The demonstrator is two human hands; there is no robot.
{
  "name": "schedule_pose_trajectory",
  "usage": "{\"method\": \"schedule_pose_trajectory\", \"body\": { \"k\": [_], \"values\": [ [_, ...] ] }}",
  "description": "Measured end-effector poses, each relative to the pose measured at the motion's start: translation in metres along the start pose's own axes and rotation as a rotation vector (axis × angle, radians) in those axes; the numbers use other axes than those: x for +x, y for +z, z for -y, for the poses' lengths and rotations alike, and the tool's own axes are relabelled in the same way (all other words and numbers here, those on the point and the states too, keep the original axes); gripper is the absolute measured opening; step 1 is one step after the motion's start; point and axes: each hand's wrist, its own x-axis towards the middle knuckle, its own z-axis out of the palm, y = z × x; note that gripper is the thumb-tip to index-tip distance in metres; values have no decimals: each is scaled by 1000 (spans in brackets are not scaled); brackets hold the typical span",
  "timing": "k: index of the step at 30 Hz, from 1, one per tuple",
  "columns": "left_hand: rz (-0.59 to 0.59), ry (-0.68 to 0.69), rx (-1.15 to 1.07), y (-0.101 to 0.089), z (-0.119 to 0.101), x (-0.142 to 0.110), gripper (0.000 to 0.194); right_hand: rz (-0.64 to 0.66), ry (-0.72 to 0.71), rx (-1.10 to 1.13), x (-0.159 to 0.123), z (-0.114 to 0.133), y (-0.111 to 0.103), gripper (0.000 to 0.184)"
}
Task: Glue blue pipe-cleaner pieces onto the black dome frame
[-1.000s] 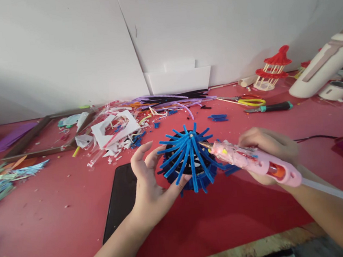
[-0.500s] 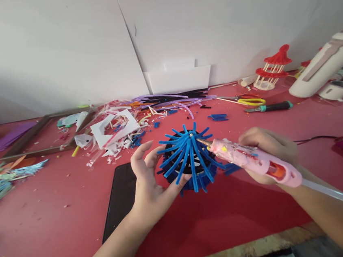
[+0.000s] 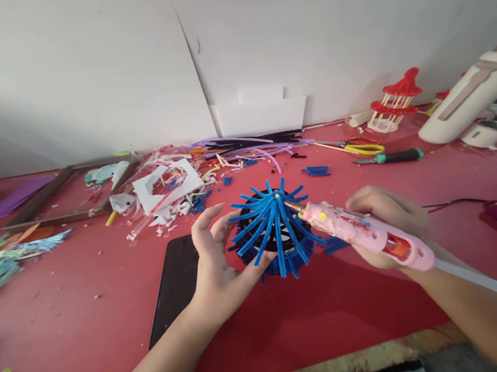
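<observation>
A small craft model (image 3: 274, 224) stands in the middle, its top made of blue pipe cleaners fanning out from a center over a dark ring. My left hand (image 3: 220, 257) grips its left and front side, thumb in front and fingers at the left. My right hand (image 3: 389, 218) is wrapped round a pink hot glue gun (image 3: 350, 228), whose nozzle points left at the upper right of the pipe cleaners, close to their center. A clear glue stick (image 3: 484, 279) sticks out of the gun's back. Whether the nozzle touches the model, I cannot tell.
A black phone (image 3: 174, 282) lies left of the model. Behind are scraps with a white cut-out sheet (image 3: 171, 188), purple and black pipe cleaners (image 3: 253, 143), yellow-handled scissors (image 3: 360, 149), a cutter (image 3: 391, 157), a red-roofed model (image 3: 395, 102), a white flask (image 3: 465, 98) and a mug (image 3: 489, 132).
The glue gun has shifted very slightly to the left, its nozzle still near the top of the pipe cleaners. My left hand keeps its hold on the model.
</observation>
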Motion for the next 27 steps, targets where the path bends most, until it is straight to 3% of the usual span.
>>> {"method": "schedule_pose_trajectory", "body": {
  "k": [7, 13, 19, 27],
  "values": [
    [12, 5, 19, -1, -1, 0, 74, -27, 42, 23, 0, 2, -1, 10],
    [51, -15, -36, -2, -6, 2, 68, 24, -59, 106, -1, -7, -11, 12],
    [46, -28, -69, -1, -7, 1, 67, 86, 113, 86, -11, -2, -28, 6],
    [33, 58, -61, 0, -1, 0, 70, 110, 124, 146, -22, 2, -30, 12]
  ]
}}
